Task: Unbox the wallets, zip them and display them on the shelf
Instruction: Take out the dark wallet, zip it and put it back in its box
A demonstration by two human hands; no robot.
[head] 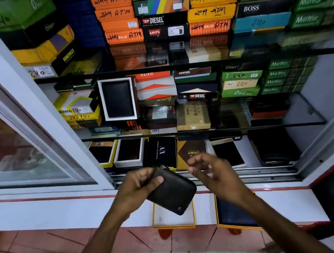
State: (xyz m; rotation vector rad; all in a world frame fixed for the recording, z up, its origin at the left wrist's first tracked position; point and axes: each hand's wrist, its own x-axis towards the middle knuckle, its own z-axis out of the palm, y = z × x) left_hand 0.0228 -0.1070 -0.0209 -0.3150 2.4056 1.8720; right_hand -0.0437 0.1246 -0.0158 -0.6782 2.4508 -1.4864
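My left hand (139, 183) grips a black zip wallet (172, 191) by its upper end, in front of the open display case. The wallet tilts down to the right, and its metal zip pull (165, 166) shows at the top. My right hand (207, 169) hovers just right of the wallet with its fingers curled and apart, holding nothing. Below the wallet, on the white ledge (65, 211), lie an empty yellow-edged box tray (172, 216) and a second yellow-edged box (233, 212) with a dark blue inside.
Glass shelves (195, 64) hold stacks of coloured wallet boxes. One open box (118, 99) stands upright with a black wallet showing. The bottom shelf (251, 149) holds several open boxes. A sliding glass door (18, 129) stands at the left. The floor is tiled.
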